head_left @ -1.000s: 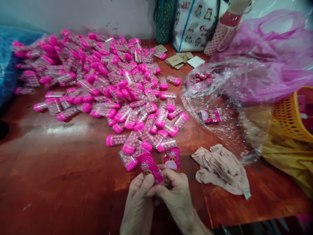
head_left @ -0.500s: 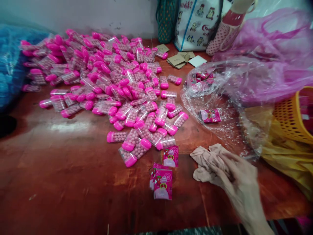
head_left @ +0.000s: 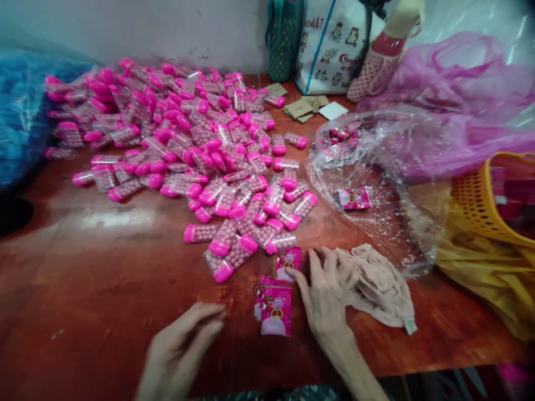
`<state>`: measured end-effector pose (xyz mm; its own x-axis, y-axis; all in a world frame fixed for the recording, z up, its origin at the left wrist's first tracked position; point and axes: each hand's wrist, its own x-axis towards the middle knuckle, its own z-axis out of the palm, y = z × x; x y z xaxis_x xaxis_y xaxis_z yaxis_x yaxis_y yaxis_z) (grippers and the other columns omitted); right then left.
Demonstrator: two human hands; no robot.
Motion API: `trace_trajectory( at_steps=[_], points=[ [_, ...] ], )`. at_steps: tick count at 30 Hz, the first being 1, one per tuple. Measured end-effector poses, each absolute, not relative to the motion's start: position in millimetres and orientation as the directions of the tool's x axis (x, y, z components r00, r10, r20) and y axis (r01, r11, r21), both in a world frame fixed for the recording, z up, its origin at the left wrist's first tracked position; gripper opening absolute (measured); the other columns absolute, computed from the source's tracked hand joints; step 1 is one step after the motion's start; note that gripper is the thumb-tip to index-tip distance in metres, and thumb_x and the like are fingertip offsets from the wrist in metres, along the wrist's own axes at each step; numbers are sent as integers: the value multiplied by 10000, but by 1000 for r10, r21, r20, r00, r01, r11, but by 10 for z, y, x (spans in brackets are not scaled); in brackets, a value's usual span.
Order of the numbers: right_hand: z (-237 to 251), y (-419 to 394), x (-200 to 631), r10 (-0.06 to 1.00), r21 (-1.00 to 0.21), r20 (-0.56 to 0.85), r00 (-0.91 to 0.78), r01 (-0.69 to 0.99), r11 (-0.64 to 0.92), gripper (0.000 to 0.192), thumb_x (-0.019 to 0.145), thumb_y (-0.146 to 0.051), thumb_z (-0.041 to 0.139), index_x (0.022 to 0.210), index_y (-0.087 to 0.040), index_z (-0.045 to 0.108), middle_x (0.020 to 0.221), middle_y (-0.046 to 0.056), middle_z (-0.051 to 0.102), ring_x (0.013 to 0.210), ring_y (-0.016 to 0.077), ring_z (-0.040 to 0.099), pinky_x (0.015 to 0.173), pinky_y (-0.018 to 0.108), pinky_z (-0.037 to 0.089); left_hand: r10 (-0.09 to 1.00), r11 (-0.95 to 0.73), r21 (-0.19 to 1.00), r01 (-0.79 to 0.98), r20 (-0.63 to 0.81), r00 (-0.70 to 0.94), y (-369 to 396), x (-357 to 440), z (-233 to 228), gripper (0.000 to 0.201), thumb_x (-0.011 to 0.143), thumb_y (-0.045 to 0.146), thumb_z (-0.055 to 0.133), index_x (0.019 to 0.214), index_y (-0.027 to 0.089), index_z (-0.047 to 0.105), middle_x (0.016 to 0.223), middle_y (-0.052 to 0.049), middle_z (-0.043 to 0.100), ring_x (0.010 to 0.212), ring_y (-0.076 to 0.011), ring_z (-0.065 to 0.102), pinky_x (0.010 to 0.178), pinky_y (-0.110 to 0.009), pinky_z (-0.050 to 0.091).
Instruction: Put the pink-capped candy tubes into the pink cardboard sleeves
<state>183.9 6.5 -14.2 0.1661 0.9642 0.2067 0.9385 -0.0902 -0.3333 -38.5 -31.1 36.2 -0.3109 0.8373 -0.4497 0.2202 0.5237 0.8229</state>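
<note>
My right hand [head_left: 324, 292] is over the table with its fingers apart, its thumb at the edge of a pink printed sachet [head_left: 287, 262]. Just right of that hand lies a crumpled beige cloth [head_left: 380, 284], its near edge beside my fingers. A small stack of similar sachets [head_left: 276, 312] sits between my two hands. My left hand [head_left: 184, 345], smeared by motion, hovers at the lower left; thumb and fingers are apart and nothing shows between them. Beyond the sachets spreads a big heap of clear little bottles [head_left: 225, 197] with pink caps, filled with pink beads.
At the right are a clear plastic bag [head_left: 376, 150] with sachets, a purple bag [head_left: 455, 89] and a yellow basket [head_left: 472, 192]. Cardboard pieces [head_left: 301, 108] and a white printed bag [head_left: 330, 50] are at the back. A blue bag [head_left: 20, 117] stands far left.
My right hand has let go of the beige cloth and moved left to the single sachet. My left hand has come into view at the lower left.
</note>
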Motion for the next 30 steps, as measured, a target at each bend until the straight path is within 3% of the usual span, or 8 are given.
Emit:
trace_trajectory(
  at_steps=[3, 6, 12, 15, 18, 22, 26, 30],
  points=[
    [-206, 121, 1732, 963, -445, 185, 196, 890, -96, 234, 857, -376, 561, 938, -183, 666, 996, 132, 614, 1004, 342, 442, 895, 577, 276, 965, 253, 845, 470, -254, -64, -29, 59, 155, 305, 598, 219, 770, 900, 245, 733, 960, -74, 694, 973, -306, 600, 897, -386, 437],
    [-221, 144, 1708, 957, -544, 186, 222, 834, -88, 147, 858, -301, 574, 802, -195, 659, 892, 90, 640, 961, 305, 459, 909, 548, 276, 990, 70, 790, 609, -131, 56, 5, 312, -81, 310, 673, 233, 703, 981, 201, 699, 1060, -129, 640, 997, -319, 596, 873, -444, 463],
    [-181, 49, 1811, 944, -712, 189, 272, 700, -59, 132, 875, -210, 526, 758, -206, 586, 760, 20, 642, 811, 215, 550, 990, 523, 265, 993, 98, 767, 634, -117, -12, -155, 356, -168, 223, 726, 231, 661, 945, 200, 690, 997, -119, 627, 950, -293, 615, 836, -402, 492],
    [-90, -8, 1911, 940, -802, 133, 315, 591, -85, 99, 897, -215, 490, 828, -196, 558, 753, 24, 630, 735, 181, 598, 804, 370, 477, 984, 177, 821, 542, -165, -71, -91, 343, -42, 227, 684, 250, 713, 909, 218, 704, 956, -92, 634, 909, -279, 614, 804, -371, 487],
    [35, -19, 1962, 958, -908, -22, 286, 396, -139, 48, 884, -218, 524, 924, -197, 542, 766, 16, 657, 692, 160, 646, 616, 252, 529, 973, 232, 886, 401, -207, -104, 68, 314, 117, 249, 671, 262, 735, 913, 207, 713, 937, -79, 638, 859, -248, 600, 750, -321, 472],
    [160, 4, 1930, 973, -972, -178, 145, 129, -197, 298, 836, -175, 579, 1129, -213, 543, 772, 0, 686, 727, 168, 668, 696, 270, 540, 921, 375, 927, 25, -376, 106, 274, 359, 271, 172, 693, 218, 715, 859, 179, 731, 865, -59, 645, 808, -214, 594, 707, -288, 463],
    [224, 19, 1878, 987, -973, -142, 69, 175, -152, 153, 847, -180, 563, 950, -215, 671, 826, 20, 693, 735, 165, 655, 681, 252, 523, 895, 447, 866, -224, -428, 129, 309, 504, 265, 77, 735, 184, 678, 688, 131, 709, 697, -20, 592, 666, -143, 545, 629, -243, 430],
    [256, 28, 1858, 964, -961, -263, 27, 82, -265, 141, 779, -241, 661, 909, -196, 688, 784, 14, 694, 747, 184, 649, 672, 250, 512, 902, 427, 862, -275, -429, 56, 262, 553, 172, 103, 743, 179, 674, 651, 131, 670, 617, 21, 540, 578, -91, 476, 553, -202, 384]
  ],
)
